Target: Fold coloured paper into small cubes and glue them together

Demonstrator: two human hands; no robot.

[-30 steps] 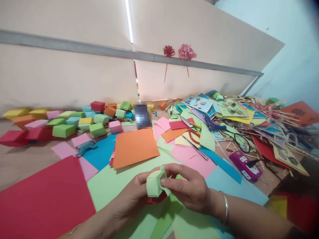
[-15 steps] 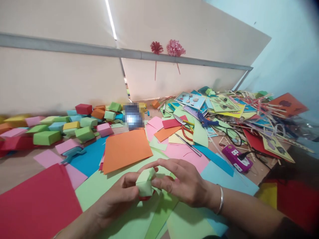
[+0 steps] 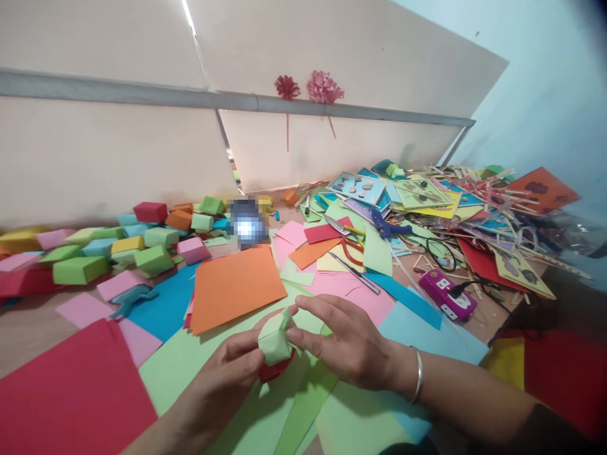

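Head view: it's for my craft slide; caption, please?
Left hand holding a green paper box, right hand at its flap, over coloured sheets.

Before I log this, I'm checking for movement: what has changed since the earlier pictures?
The view swung rightward; more red piece shows under the pale green paper box than half a second ago. Nothing was let go: the left hand still grips the box, the right hand still touches its open end.

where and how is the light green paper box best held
Probably by the body of the light green paper box, coming from the left: that part is squared and compact, while loose flaps stick out at its right.
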